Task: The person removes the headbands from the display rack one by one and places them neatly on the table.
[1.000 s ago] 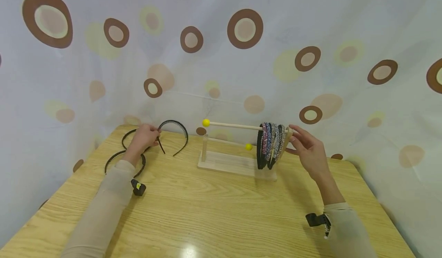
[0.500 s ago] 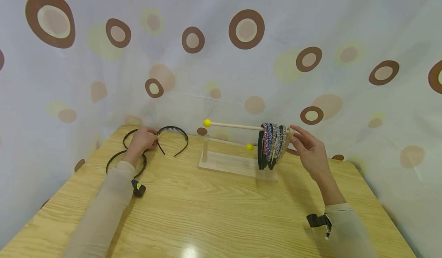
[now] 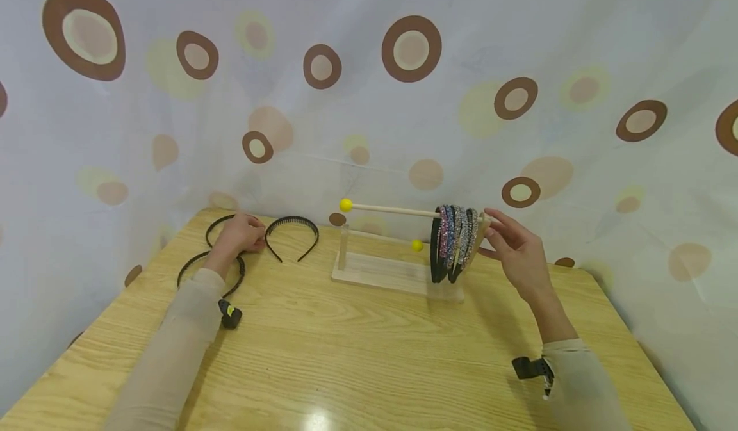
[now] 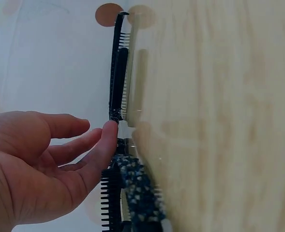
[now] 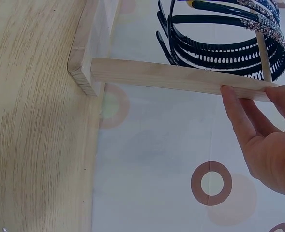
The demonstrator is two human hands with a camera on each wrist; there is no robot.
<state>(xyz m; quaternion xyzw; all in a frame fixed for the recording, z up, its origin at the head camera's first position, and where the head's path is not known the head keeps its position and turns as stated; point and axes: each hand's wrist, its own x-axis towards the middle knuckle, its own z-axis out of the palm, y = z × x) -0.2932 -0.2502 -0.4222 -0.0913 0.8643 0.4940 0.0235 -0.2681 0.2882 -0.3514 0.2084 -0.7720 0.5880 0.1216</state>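
A black toothed headband (image 3: 293, 218) lies at the table's back left, arch toward the wall. Beside its left side is my left hand (image 3: 241, 234), thumb apart from the fingers and nothing between them in the left wrist view. Two more headbands lie by that hand: one partly behind it, another dark toothed headband (image 3: 193, 264) below the wrist. A speckled headband (image 4: 137, 193) shows close below the fingers in the left wrist view. My right hand (image 3: 521, 255) pinches the top of the wooden headband stand's upright post (image 5: 181, 77). Several glittery headbands (image 3: 452, 242) hang on its upper rod.
The wooden headband stand's base (image 3: 380, 269) rests on the wooden table (image 3: 357, 354). Its upper rod (image 3: 398, 211) ends in a yellow ball (image 3: 346, 205); a second yellow ball (image 3: 417, 245) sits lower. A patterned cloth (image 3: 369, 136) hangs behind the table.
The headband at my left fingers has tipped down from a raised position onto the table, and the left hand has let go of it. The right hand stays on the stand.
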